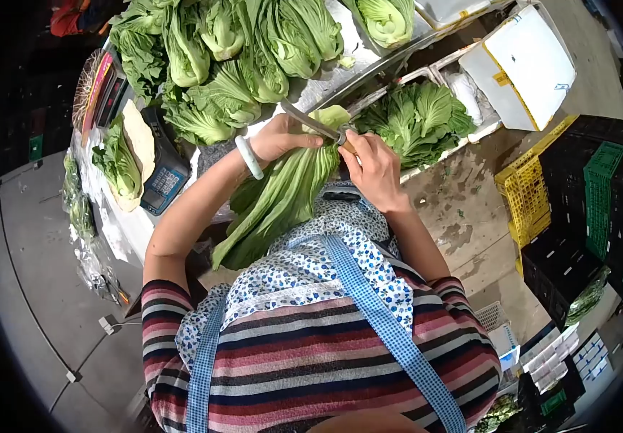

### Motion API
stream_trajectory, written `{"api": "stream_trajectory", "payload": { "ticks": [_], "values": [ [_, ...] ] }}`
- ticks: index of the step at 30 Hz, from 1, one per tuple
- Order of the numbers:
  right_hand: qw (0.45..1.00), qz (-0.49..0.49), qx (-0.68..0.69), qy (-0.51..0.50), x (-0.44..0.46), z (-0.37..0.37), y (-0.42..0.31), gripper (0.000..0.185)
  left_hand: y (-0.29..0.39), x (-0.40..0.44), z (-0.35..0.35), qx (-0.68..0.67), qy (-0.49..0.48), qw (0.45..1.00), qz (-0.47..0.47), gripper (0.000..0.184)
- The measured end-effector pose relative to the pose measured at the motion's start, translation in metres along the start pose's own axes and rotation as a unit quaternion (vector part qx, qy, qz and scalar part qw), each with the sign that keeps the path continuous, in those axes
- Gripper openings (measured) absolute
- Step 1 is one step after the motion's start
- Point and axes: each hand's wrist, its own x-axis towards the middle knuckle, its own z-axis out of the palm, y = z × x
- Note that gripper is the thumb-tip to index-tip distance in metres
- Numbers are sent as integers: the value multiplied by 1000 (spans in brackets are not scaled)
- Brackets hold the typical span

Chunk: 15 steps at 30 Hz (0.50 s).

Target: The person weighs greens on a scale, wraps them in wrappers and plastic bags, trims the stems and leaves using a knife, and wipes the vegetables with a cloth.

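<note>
My left hand, with a pale bangle on the wrist, is closed around a head of mustard greens. The leaves hang down toward my apron, and the pale stem end points away from me. My right hand grips a knife by its light-coloured handle. Its narrow, curved blade lies across the stem end, close to my left thumb; whether the edge is in the stem I cannot tell. Several more heads of mustard greens lie on the table just beyond my hands.
Right of my hands, a foam box holds leafy greens. A white foam lid leans behind it. A scale with a keypad stands at left beside another green head. Yellow crates and black crates stand at right.
</note>
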Motion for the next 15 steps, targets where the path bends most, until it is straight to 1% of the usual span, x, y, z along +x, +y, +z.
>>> {"api": "stream_trajectory", "payload": {
  "ticks": [2, 3, 4, 6, 7, 10, 11, 14, 15],
  "values": [
    [1000, 23, 11, -7, -1, -1, 1, 33, -1, 3, -2, 46, 11, 999, 4, 38],
    [999, 28, 17, -14, -1, -3, 0, 34, -2, 4, -1, 52, 16, 998, 17, 34],
    [999, 31, 15, -11, -2, -3, 1, 34, 0, 5, -1, 54, 12, 998, 17, 34],
    [1000, 10, 4, 21, -3, 1, 3, 29, 0, 4, -2, 72, 3, 997, 17, 35],
    [1000, 13, 2, 22, -3, 2, 2, 29, 0, 4, -2, 83, -5, 996, 35, 36],
    [999, -2, -17, 49, -3, 2, 4, 29, 2, 5, -2, 96, -6, 995, 21, 37],
    [998, 8, -24, 49, -4, 3, 6, 30, 4, 4, 2, 86, -7, 995, 45, 44],
    [998, 27, -35, 49, -10, 5, 15, 29, 6, 5, 8, 73, 11, 997, 37, 49],
    [994, 86, -41, 49, -16, 9, 28, 27, 4, 7, 4, 54, 6, 998, -26, 49]
  ]
}}
